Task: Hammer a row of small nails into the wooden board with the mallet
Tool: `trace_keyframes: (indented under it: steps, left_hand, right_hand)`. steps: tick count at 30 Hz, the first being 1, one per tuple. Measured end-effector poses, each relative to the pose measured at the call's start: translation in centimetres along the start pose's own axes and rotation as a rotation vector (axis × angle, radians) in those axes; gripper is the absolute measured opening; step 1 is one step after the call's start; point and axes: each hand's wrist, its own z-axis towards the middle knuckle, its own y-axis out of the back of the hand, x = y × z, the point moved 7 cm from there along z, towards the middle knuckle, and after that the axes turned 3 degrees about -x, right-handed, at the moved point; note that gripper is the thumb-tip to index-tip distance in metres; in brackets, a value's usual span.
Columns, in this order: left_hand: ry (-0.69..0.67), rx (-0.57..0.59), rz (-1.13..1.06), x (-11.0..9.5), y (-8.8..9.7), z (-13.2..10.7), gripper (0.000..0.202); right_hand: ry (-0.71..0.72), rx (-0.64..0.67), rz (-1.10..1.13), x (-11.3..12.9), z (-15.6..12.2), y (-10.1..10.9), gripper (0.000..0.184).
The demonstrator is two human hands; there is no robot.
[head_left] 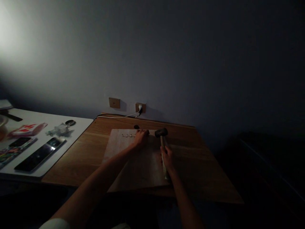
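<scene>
A pale wooden board (pixel 140 165) lies on a brown wooden table (pixel 202 171). My right hand (pixel 167 157) is closed round the light handle of a mallet (pixel 161 133) whose black head hovers near the board's far edge. My left hand (pixel 141 137) rests at that far edge, fingers curled and pinched on something small that I cannot make out. A short row of small nails or hooks (pixel 128 135) stands in the board just left of my left hand.
A white table (pixel 78 125) adjoins on the left, carrying two dark phones (pixel 39 155), a red-and-white packet (pixel 27 128) and small clutter. Wall sockets with a white plug and cable (pixel 140 109) sit behind the brown table. The room is dim; the right side is dark.
</scene>
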Motion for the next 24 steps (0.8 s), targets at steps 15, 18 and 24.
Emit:
trace_keyframes:
  steps: [15,18,24]
  left_hand:
    - [-0.076,0.042,-0.005,-0.7,-0.4,-0.1,0.023]
    - [-0.079,0.030,-0.045,-0.6,-0.5,0.0,0.023]
    - [-0.014,0.008,-0.129,0.4,-1.2,0.5,0.031]
  right_hand:
    - [-0.017,-0.025,-0.043,-0.1,0.1,0.1,0.062]
    - [-0.009,-0.022,-0.061,0.0,0.0,0.1,0.059]
    - [0.033,0.007,-0.106,0.5,-0.2,-0.1,0.051]
